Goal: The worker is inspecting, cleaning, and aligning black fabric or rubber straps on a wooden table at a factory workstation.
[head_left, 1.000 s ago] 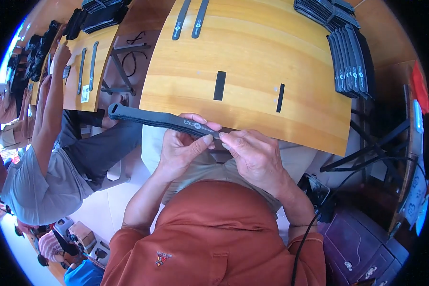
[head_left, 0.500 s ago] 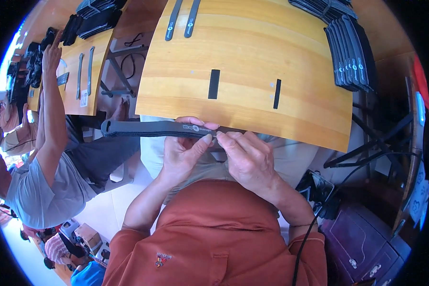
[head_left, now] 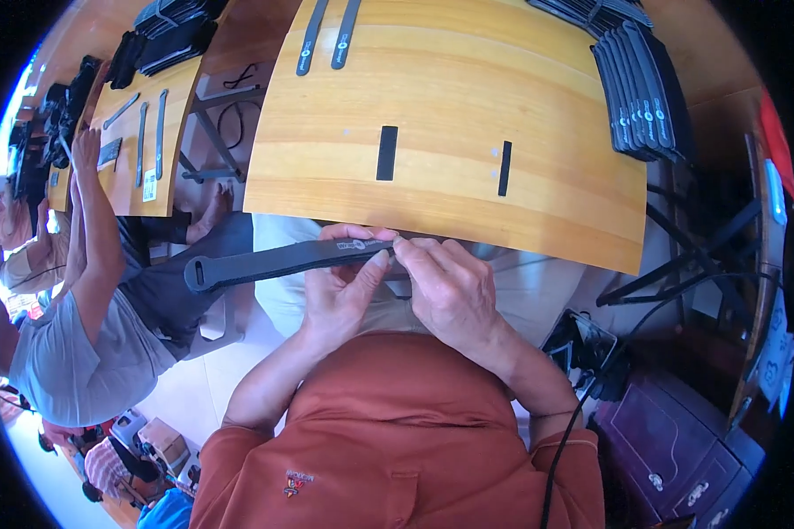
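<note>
A stack of dark grey hook-and-loop straps (head_left: 273, 264) lies across my hands in front of the table's near edge. Its slotted ends point left, and the printed ends sit at my fingers. My left hand (head_left: 340, 286) is closed round the stack, thumb on the near side and fingers behind. My right hand (head_left: 450, 286) pinches the right end of the straps with thumb and forefinger. Just beyond, on the wooden table (head_left: 326, 167), lie a wider black strip (head_left: 386, 153) and a narrower black strip (head_left: 505, 168). Two single grey straps (head_left: 346, 35) lie at the far left.
Bundled straps (head_left: 640, 97) are piled at the table's far right. To the left, a co-worker (head_left: 97, 335) sits at another table (head_left: 128, 194) with straps on it. A purple cabinet (head_left: 670, 450) stands at lower right, and a black cable (head_left: 565, 441) runs past my right arm.
The left end of the strap stack has dipped toward me and its upper face has turned more into view. Both hands keep their grip. The co-worker's hand has come down nearer the other table.
</note>
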Demonstrator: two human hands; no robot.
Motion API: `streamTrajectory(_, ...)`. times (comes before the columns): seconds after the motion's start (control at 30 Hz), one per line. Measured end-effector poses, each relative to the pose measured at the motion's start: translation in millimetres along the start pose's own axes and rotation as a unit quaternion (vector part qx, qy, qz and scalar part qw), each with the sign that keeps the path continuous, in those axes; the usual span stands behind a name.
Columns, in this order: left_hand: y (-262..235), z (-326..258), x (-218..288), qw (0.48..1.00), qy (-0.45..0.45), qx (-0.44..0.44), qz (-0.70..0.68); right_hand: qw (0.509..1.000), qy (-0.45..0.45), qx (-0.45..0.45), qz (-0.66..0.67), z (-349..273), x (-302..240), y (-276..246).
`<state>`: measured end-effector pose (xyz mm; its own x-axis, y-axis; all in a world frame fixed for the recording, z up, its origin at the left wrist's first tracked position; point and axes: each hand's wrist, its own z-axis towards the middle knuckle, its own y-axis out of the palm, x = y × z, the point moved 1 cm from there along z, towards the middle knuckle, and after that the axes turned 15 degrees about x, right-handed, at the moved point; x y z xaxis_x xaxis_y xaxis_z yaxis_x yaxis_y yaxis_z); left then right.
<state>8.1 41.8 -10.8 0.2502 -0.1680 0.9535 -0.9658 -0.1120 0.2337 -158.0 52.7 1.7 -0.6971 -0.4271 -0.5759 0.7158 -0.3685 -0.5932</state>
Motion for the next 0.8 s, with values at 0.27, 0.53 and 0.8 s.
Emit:
streamTrajectory(0.27,-5.2,1.7,5.0,0.999,-0.049,-0.002,0.016,0.995,-0.084,0.05,-0.01,-1.0,9.1,1.7)
streamTrajectory(0.53,-25.0,21.5,18.5,0.97,-0.182,-0.142,0.076,0.987,-0.093,-0.11,0.073,10.4,24.8,-23.0)
streamTrajectory(0.8,-3.7,15.3,26.1,0.987,-0.088,-0.094,0.098,0.985,0.014,-0.029,0.168,3.7,21.6,-11.2)
